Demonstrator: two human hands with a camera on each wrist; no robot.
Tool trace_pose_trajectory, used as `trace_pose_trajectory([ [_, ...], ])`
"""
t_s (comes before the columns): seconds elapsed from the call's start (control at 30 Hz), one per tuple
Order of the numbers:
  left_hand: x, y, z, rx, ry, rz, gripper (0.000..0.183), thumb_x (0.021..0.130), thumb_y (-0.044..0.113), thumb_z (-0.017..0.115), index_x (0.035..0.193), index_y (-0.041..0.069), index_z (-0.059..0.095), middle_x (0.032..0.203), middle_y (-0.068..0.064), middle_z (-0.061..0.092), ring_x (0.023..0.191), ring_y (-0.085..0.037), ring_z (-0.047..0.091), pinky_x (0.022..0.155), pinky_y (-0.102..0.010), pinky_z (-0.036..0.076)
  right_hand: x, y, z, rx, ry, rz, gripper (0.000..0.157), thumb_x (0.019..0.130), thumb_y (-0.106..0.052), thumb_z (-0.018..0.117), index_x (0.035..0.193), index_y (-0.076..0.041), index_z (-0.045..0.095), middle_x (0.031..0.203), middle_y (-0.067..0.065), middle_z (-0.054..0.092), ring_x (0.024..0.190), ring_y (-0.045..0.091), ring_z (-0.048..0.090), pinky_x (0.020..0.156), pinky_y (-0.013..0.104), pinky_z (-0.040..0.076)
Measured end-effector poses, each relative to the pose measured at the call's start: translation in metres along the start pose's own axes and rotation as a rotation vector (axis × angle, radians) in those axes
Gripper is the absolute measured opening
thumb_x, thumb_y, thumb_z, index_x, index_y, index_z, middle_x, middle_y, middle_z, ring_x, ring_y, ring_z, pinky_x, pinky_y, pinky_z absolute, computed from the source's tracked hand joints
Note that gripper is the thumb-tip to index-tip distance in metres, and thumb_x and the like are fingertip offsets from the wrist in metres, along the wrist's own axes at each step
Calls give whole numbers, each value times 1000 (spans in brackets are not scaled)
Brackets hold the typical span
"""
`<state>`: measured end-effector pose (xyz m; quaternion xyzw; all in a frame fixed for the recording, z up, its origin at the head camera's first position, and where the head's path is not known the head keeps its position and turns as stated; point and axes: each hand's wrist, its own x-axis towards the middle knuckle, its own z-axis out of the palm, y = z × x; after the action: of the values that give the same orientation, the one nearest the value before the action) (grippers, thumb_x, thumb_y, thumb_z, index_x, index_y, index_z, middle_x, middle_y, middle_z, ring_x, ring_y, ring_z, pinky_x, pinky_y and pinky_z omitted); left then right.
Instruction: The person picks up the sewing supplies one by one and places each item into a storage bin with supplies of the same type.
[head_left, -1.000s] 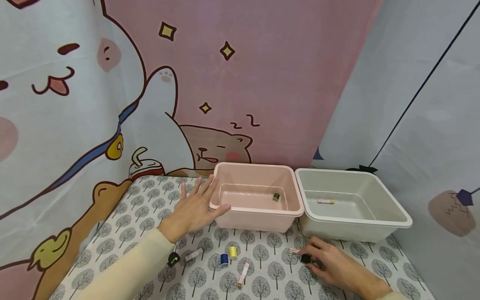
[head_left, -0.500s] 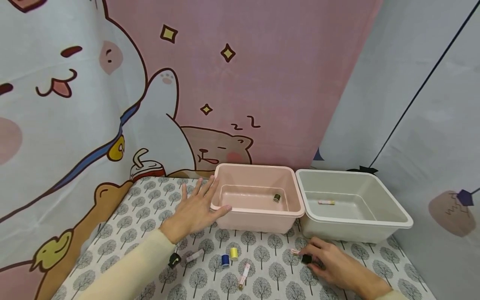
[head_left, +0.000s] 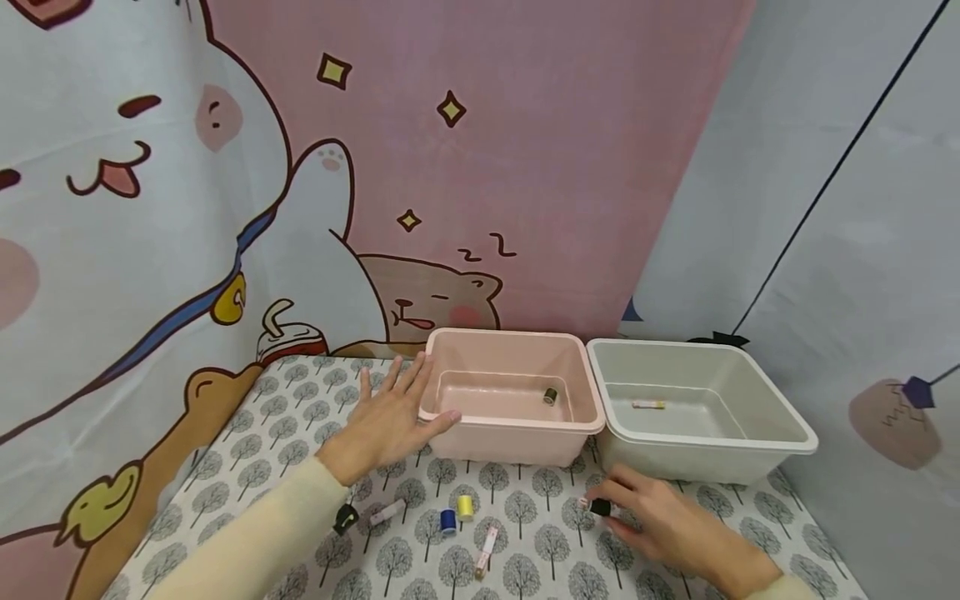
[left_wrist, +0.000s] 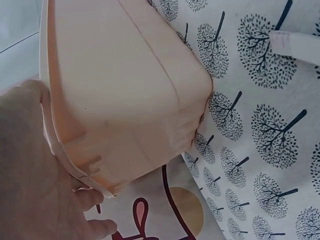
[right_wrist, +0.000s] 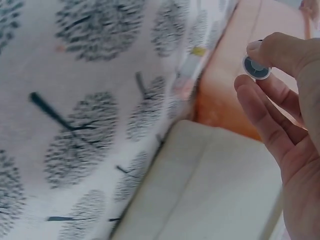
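Between thumb and fingers, my right hand (head_left: 660, 525) pinches a black thread spool (head_left: 599, 507) in front of the grey-white bin (head_left: 690, 450). The spool's round end (right_wrist: 256, 68) faces the right wrist camera. Just left of it a small pale stick (head_left: 583, 502) lies on the cloth, mostly hidden in the head view. My left hand (head_left: 386, 429), its fingers spread, rests on the left rim of the pink bin (head_left: 517, 442). The left wrist view shows the hand (left_wrist: 45, 170) along that rim. A dark green spool (head_left: 550, 397) lies inside the pink bin.
Before the bins, a blue spool (head_left: 447, 522), a yellow spool (head_left: 465, 507) and two pale sticks lie on the tree-print cloth (head_left: 551, 542). A black-and-green piece (head_left: 346, 518) is beside my left sleeve. One small stick (head_left: 648, 405) lies in the grey-white bin.
My right hand has moved slightly up and left with the black spool, which now shows more clearly in its fingers. The left hand stays on the pink bin.
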<state>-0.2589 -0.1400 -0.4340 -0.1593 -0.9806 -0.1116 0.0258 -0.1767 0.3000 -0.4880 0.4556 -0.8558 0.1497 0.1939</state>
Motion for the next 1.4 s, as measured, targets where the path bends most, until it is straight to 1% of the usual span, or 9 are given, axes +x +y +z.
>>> trace_pose_trajectory([
  [0.17, -1, 0, -3, 3, -32, -14, 119, 107, 97, 31, 188, 13, 10, 196, -5, 5, 184, -41, 3, 140, -85, -8, 16, -7, -8, 7, 41, -70, 47, 89, -10, 100, 128, -26, 79, 117, -12, 70, 92, -1, 71, 81, 6, 58],
  [0.27, -1, 1, -5, 8, -42, -10, 119, 107, 96, 31, 188, 10, 11, 196, -9, 6, 184, -43, 3, 140, -85, -8, 26, -11, -15, 19, 49, -86, 42, 93, -10, 97, 129, -24, 79, 116, -11, 69, 89, -5, 66, 76, 3, 55],
  [0.37, 0, 3, -7, 17, -56, -11, 120, 108, 95, 30, 187, 8, 10, 196, -10, 6, 184, -43, 2, 141, -84, -8, 38, -17, -23, 31, 25, -86, 17, 115, -27, 77, 131, -24, 79, 118, -10, 68, 86, -8, 62, 72, 2, 52],
  [0.47, -1, 4, -9, 20, -68, -14, 120, 108, 94, 30, 187, 6, 9, 196, -11, 5, 185, -43, 2, 141, -84, -8, 51, -21, -32, 9, 3, -96, 33, 121, -43, 53, 132, -24, 78, 121, -9, 68, 86, -6, 62, 72, 3, 52],
  [0.57, -2, 3, -9, 23, -83, -20, 120, 109, 93, 30, 187, 6, 7, 196, -11, 2, 185, -43, 0, 142, -83, -8, 66, -22, -41, -21, -4, -114, 18, 114, -28, 78, 131, -23, 77, 120, -7, 69, 88, -2, 65, 73, 5, 53],
  [0.7, -2, 4, -10, 13, -87, -19, 119, 110, 92, 30, 187, 4, 7, 197, -12, 3, 185, -43, 1, 142, -83, -8, 83, -16, -51, -28, -4, -110, 54, 84, -3, 103, 130, -19, 78, 119, -5, 69, 85, -1, 64, 72, 6, 54],
  [0.9, 0, 6, -9, 12, -98, -15, 120, 109, 93, 28, 187, 4, 6, 197, -12, 2, 185, -44, 1, 142, -83, -7, 103, -2, -59, 49, -42, -69, 49, 89, 2, 98, 130, -16, 79, 122, -3, 72, 84, -7, 67, 72, 6, 58],
  [1.0, 1, 6, -8, 13, -99, -15, 120, 109, 93, 28, 187, 4, 6, 197, -12, 2, 185, -43, 1, 142, -84, -7, 113, 6, -59, 91, -54, -66, 49, 90, 6, 94, 133, -13, 79, 123, -1, 74, 90, 0, 76, 78, 11, 64],
  [1.4, 4, 8, -7, 6, -84, -17, 121, 108, 94, 29, 187, 6, 4, 197, -12, 1, 185, -43, 2, 142, -83, -5, 150, 41, -57, 70, -13, -140, 42, 89, 6, 96, 124, -10, 81, 111, 2, 76, 91, 12, 81, 74, 29, 70],
])
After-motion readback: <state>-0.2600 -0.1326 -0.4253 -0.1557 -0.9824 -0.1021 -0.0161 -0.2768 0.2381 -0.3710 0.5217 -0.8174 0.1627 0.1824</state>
